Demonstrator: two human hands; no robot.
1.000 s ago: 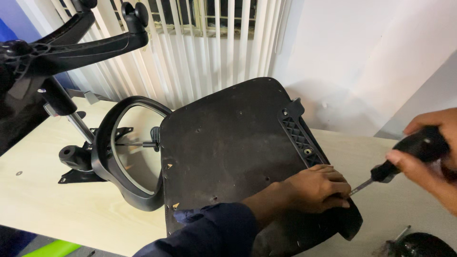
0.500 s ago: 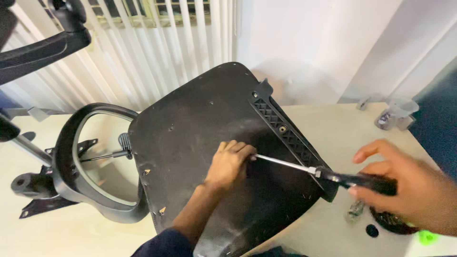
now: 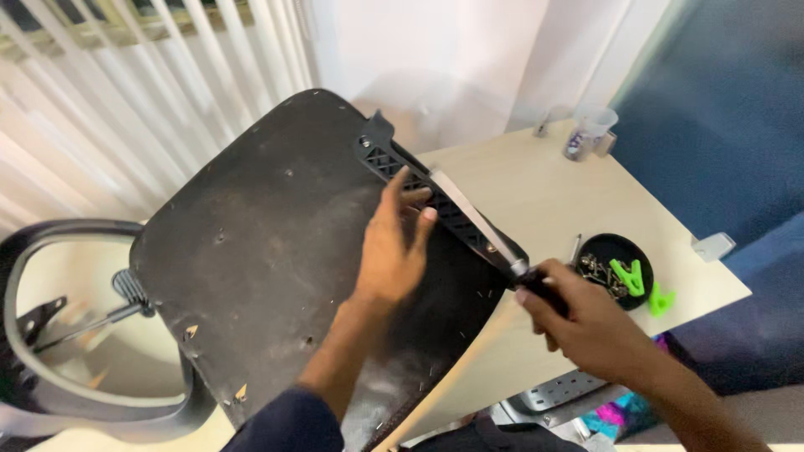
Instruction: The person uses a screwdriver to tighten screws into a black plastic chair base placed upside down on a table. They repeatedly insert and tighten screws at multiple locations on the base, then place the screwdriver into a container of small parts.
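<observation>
Left hand [image 3: 392, 251] rests open-fingered on the chair seat underside [image 3: 268, 251]; right hand [image 3: 586, 322] grips the screwdriver [image 3: 481, 228].

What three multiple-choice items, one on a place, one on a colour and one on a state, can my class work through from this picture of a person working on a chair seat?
1. Where does the round black dish sit?
A. on the table by the right hand
B. on the chair seat
C. on the window blinds

2. What colour are the small clips at the dish?
A. red
B. bright green
C. white

3. How is the screwdriver held?
A. lying loose on the table
C. gripped in the left hand
B. gripped in the right hand, shaft over the seat's edge

Answers: 1 A, it stands on the pale table; 2 B, the clips are green; 3 B, the left hand lies flat on the black seat.
</observation>
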